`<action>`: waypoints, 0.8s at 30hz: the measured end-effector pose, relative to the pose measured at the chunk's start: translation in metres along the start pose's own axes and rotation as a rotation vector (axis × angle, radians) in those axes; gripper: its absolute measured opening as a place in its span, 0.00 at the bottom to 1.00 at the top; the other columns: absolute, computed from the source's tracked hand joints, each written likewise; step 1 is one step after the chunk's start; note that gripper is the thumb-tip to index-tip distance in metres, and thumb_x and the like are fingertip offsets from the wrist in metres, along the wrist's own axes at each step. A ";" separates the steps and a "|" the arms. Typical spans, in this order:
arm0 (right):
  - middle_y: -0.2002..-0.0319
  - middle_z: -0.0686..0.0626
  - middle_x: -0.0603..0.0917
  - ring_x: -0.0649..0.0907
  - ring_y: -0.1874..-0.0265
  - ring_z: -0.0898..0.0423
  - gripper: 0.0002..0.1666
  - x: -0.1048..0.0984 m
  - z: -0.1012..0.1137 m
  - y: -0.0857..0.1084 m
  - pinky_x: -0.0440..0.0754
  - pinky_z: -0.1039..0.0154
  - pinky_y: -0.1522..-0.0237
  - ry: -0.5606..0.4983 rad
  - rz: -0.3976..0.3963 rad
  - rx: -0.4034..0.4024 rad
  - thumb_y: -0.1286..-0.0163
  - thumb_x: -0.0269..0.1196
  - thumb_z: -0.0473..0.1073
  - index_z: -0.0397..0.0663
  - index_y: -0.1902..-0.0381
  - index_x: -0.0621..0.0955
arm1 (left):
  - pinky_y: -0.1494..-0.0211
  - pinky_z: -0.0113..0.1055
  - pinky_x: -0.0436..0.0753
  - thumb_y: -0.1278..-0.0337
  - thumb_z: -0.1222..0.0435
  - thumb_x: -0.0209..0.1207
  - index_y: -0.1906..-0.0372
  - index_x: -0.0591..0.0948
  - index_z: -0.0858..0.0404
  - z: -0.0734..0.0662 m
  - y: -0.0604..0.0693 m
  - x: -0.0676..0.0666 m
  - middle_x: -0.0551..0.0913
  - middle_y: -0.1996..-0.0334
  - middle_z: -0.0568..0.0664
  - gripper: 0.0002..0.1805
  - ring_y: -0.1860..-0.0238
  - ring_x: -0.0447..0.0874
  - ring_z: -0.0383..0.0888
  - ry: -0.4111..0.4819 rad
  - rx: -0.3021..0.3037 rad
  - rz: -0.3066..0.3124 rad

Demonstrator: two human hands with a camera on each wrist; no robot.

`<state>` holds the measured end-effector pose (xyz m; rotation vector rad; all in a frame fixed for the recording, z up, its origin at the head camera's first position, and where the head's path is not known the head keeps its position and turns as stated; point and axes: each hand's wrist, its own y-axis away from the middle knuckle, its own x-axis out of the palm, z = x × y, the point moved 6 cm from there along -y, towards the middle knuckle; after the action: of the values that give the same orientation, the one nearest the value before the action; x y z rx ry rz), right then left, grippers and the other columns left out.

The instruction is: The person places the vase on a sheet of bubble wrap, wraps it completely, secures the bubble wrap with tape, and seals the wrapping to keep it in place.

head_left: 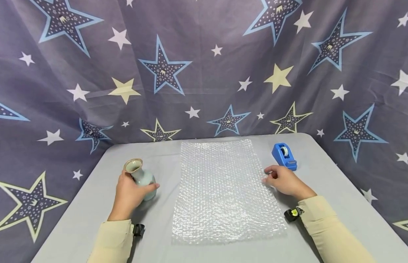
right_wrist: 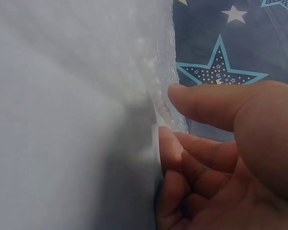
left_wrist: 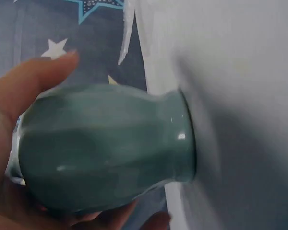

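A pale green ceramic vase [head_left: 145,180] with a brownish rim is on the left side of the table, its mouth tilted toward the upper left. My left hand [head_left: 129,193] grips its body, thumb on one side and fingers behind. In the left wrist view the vase's base [left_wrist: 182,136] is close to the tabletop; I cannot tell whether it touches. A sheet of clear bubble wrap [head_left: 222,193] lies flat in the middle. At its right edge is my right hand [head_left: 283,180], thumb and loosely bent fingers apart, with the wrap's edge close to the fingertips in the right wrist view.
A blue tape dispenser [head_left: 284,156] with a roll of tape stands beyond my right hand. The table [head_left: 158,248] has a pale grey cover. A dark star-patterned curtain [head_left: 197,73] hangs behind and along both sides.
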<state>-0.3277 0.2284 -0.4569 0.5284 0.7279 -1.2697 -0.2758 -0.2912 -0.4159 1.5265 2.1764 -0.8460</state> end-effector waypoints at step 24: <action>0.64 0.46 0.83 0.79 0.65 0.55 0.32 -0.003 -0.006 0.003 0.78 0.67 0.64 -0.115 0.024 -0.035 0.34 0.71 0.42 0.27 0.39 0.77 | 0.43 0.61 0.77 0.59 0.53 0.78 0.29 0.65 0.71 0.004 0.001 0.001 0.77 0.43 0.69 0.53 0.44 0.78 0.66 -0.182 0.003 0.045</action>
<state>-0.3267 0.2356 -0.4585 0.4309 0.6451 -1.2523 -0.2754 -0.2932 -0.4199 1.4350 2.0046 -0.9347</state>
